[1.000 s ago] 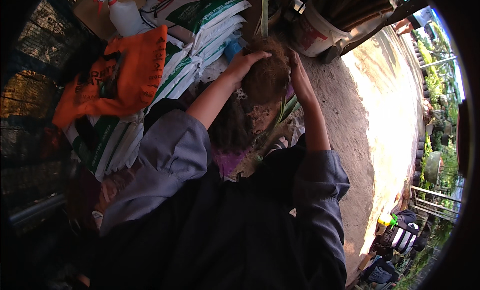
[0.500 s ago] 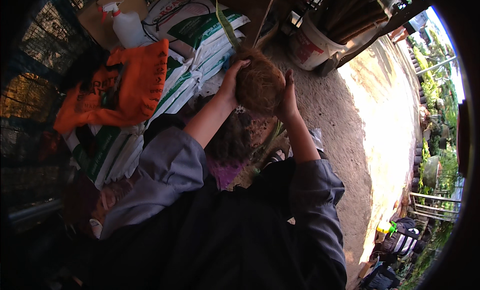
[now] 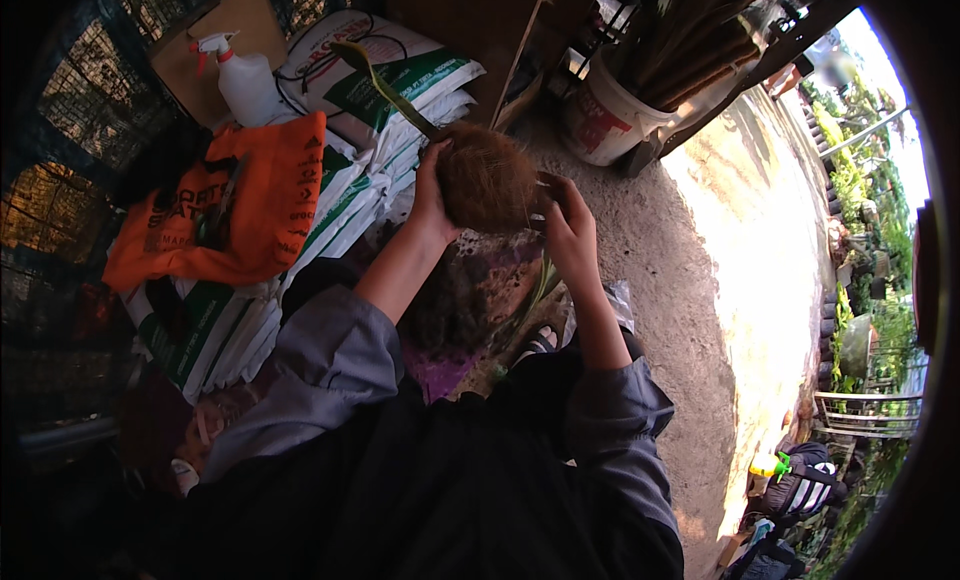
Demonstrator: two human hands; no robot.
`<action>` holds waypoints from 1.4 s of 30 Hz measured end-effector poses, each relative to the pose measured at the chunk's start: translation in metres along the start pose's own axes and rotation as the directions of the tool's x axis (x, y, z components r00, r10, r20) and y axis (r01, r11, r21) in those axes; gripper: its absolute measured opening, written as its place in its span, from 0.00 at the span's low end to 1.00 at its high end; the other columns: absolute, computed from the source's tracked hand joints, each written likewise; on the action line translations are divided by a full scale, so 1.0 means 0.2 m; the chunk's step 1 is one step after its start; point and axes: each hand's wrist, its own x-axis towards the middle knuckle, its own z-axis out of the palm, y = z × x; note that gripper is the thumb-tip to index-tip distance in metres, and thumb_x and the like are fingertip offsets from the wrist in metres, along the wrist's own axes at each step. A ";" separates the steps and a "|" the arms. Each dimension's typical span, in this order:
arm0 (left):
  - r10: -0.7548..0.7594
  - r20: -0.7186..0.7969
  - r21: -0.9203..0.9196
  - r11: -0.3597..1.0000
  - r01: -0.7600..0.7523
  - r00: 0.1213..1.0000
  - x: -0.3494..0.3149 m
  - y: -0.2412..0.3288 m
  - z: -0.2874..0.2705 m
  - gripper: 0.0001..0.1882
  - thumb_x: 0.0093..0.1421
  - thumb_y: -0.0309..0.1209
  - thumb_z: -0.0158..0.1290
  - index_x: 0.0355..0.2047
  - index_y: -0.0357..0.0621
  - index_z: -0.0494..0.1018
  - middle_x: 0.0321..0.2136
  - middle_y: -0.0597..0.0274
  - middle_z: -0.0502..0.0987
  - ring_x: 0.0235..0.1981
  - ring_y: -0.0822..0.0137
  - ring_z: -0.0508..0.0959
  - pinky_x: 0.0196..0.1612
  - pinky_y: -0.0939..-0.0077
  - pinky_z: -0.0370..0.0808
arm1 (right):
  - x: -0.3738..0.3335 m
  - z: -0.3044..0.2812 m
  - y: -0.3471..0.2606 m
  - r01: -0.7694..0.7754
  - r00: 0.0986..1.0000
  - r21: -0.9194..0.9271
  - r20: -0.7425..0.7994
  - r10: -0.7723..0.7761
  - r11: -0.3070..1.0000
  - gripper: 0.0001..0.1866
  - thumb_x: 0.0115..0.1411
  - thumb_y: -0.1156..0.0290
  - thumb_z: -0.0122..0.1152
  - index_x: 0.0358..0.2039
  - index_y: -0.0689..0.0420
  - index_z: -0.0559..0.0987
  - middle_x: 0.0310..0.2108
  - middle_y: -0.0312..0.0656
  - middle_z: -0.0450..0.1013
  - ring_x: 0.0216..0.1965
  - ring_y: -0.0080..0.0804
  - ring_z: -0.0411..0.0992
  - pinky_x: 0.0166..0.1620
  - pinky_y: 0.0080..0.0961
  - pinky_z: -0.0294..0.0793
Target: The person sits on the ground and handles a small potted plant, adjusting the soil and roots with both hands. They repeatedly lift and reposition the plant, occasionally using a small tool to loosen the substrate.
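A round ball of brown, hairy fibre like coconut husk (image 3: 488, 183) is held up in front of me, with a long green leaf (image 3: 395, 95) sticking out at its upper left. My left hand (image 3: 432, 202) wraps round its left side, the thumb up by the base of the leaf. At the right side, the bent fingers of my right hand (image 3: 570, 228) touch the ball with their tips, slightly apart from one another. Below it lies a dark heap of soil-like material (image 3: 455, 290) on a purple sheet (image 3: 437, 373). The underside of the ball is hidden.
Stacked white and green sacks (image 3: 425, 75) stand at the left, with an orange bag (image 3: 225, 200) and a white spray bottle (image 3: 247, 80). A white bucket (image 3: 605, 110) holding long brown pieces stands at the far right. Sunlit ground (image 3: 760, 250) stretches to the right.
The ball has moved left and a little nearer, and its leaf now tilts to the left. My right hand has gone from flat against its side to bent fingers with the tips on it.
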 end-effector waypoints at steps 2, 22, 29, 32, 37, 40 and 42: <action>0.015 0.022 -0.012 1.000 -0.015 1.000 -0.02 0.01 0.03 0.28 0.56 0.53 0.40 0.49 0.45 0.67 0.46 0.55 0.71 0.48 0.57 0.72 0.51 0.53 0.68 | -0.02 0.01 -0.05 0.027 1.000 0.113 -0.005 -0.027 0.993 0.17 0.58 0.77 0.46 0.50 0.62 0.66 0.43 0.40 0.69 0.44 0.27 0.69 0.44 0.23 0.72; 0.052 0.158 -0.180 0.983 -0.023 0.986 -0.05 -0.03 0.07 0.30 0.59 0.51 0.30 0.53 0.45 0.63 0.50 0.51 0.67 0.51 0.52 0.69 0.52 0.49 0.67 | -0.16 0.10 -0.06 0.336 0.916 -0.236 -0.141 -0.375 0.912 0.25 0.43 0.87 0.57 0.46 0.60 0.69 0.46 0.45 0.68 0.43 0.33 0.72 0.38 0.22 0.76; 0.046 0.167 -0.218 0.976 -0.008 0.985 -0.04 -0.14 0.07 0.30 0.59 0.53 0.30 0.54 0.48 0.62 0.51 0.52 0.66 0.52 0.54 0.69 0.52 0.50 0.67 | -0.14 0.02 -0.02 0.436 0.827 -0.453 -0.140 -0.545 0.778 0.16 0.39 0.81 0.64 0.33 0.56 0.77 0.33 0.39 0.74 0.34 0.34 0.73 0.36 0.27 0.70; -0.005 0.246 -0.137 0.990 0.040 0.969 -0.02 -0.14 0.06 0.31 0.59 0.54 0.31 0.54 0.48 0.62 0.51 0.53 0.67 0.51 0.54 0.69 0.51 0.51 0.69 | -0.10 -0.01 -0.07 0.532 0.717 -0.653 0.009 -0.697 0.539 0.22 0.34 0.77 0.67 0.35 0.55 0.77 0.34 0.37 0.73 0.38 0.37 0.70 0.45 0.33 0.65; -0.178 0.222 0.003 0.983 0.182 0.959 -0.02 -0.09 0.05 0.31 0.58 0.55 0.34 0.54 0.48 0.63 0.50 0.53 0.68 0.50 0.56 0.71 0.49 0.54 0.71 | -0.07 -0.06 -0.12 0.521 0.747 -0.674 0.064 -0.661 0.524 0.32 0.32 0.71 0.69 0.44 0.42 0.76 0.47 0.40 0.68 0.49 0.40 0.64 0.50 0.38 0.61; -0.244 0.208 0.049 0.970 0.239 0.947 -0.03 -0.07 0.06 0.31 0.58 0.54 0.36 0.53 0.46 0.64 0.48 0.52 0.70 0.48 0.56 0.72 0.49 0.56 0.72 | -0.06 -0.11 -0.10 0.649 0.712 -0.648 0.333 -0.618 0.398 0.31 0.30 0.71 0.69 0.42 0.43 0.78 0.49 0.38 0.68 0.52 0.42 0.63 0.52 0.38 0.60; -0.239 0.230 0.066 0.971 0.230 0.943 0.01 -0.08 0.01 0.31 0.58 0.54 0.37 0.52 0.44 0.64 0.48 0.52 0.70 0.48 0.57 0.72 0.48 0.58 0.72 | -0.06 -0.11 -0.08 0.660 0.728 -0.599 0.362 -0.582 0.454 0.32 0.27 0.70 0.69 0.41 0.42 0.78 0.51 0.38 0.66 0.54 0.44 0.61 0.55 0.39 0.58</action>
